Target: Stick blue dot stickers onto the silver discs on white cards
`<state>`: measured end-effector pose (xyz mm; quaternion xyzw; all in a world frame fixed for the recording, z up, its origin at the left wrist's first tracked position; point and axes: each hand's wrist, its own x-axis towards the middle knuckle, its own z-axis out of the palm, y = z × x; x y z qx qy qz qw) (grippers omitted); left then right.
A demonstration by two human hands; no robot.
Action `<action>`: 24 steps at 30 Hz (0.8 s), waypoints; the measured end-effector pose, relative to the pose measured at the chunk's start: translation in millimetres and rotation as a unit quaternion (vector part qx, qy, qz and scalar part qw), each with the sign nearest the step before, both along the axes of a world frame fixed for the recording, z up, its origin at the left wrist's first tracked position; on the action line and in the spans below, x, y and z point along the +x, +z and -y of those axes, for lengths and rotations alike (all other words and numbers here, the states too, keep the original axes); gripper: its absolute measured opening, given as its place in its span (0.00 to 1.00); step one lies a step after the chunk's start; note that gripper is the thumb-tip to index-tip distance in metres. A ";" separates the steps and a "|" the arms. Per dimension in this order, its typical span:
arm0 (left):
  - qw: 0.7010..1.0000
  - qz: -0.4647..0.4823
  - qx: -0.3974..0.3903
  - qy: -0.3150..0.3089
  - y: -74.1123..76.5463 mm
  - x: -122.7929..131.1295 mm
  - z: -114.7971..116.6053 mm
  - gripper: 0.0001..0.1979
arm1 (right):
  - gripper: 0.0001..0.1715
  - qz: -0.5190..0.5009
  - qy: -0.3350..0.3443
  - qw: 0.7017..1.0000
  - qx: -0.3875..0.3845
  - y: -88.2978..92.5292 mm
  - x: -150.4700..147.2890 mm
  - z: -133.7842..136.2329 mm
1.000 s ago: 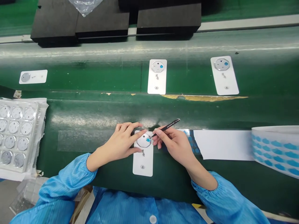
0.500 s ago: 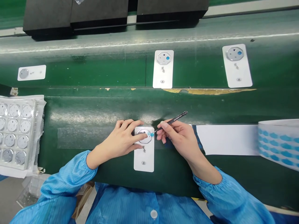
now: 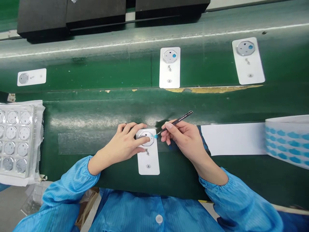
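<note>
In the head view, a white card [image 3: 148, 165] with a silver octagonal disc [image 3: 144, 134] at its top lies on the bench before me. My left hand [image 3: 127, 140] rests over the card's left side, fingers spread, one fingertip touching the disc. Pinched in my right hand [image 3: 185, 138] is a pair of slim black tweezers [image 3: 180, 119], slanting down to the left. At their tip, by the disc's right edge, is a small blue round sticker [image 3: 155, 136]. Whether the sticker touches the card is hard to tell.
Several silver discs sit in a clear tray [image 3: 31, 141] at left. At right, a white strip [image 3: 234, 138] leads to a curled sheet of blue stickers [image 3: 287, 141]. Further back lie a middle card [image 3: 169, 75], a right card [image 3: 251, 67] and a left card [image 3: 40, 76]. Black boxes [image 3: 96, 13] stand behind.
The tweezers' tip and the blue sticker have shifted slightly relative to the disc, towards its right edge. My left hand still rests on the card. The whole view has tilted a little.
</note>
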<state>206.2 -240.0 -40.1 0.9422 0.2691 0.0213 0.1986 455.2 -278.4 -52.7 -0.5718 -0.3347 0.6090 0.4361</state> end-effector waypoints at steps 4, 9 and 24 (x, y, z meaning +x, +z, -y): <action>1.000 0.005 -0.018 0.012 -1.7 -0.4 -1.5 0.21 | 0.19 0.007 0.006 1.000 0.001 0.4 0.5 0.8; 0.998 0.032 -0.035 0.033 -3.7 -0.6 -1.6 0.34 | 0.20 0.025 0.020 0.999 0.000 3.0 -0.7 0.0; 1.000 0.010 -0.014 0.024 -5.3 0.2 -4.0 0.37 | 0.25 0.088 0.082 0.993 -0.006 7.6 -12.4 0.6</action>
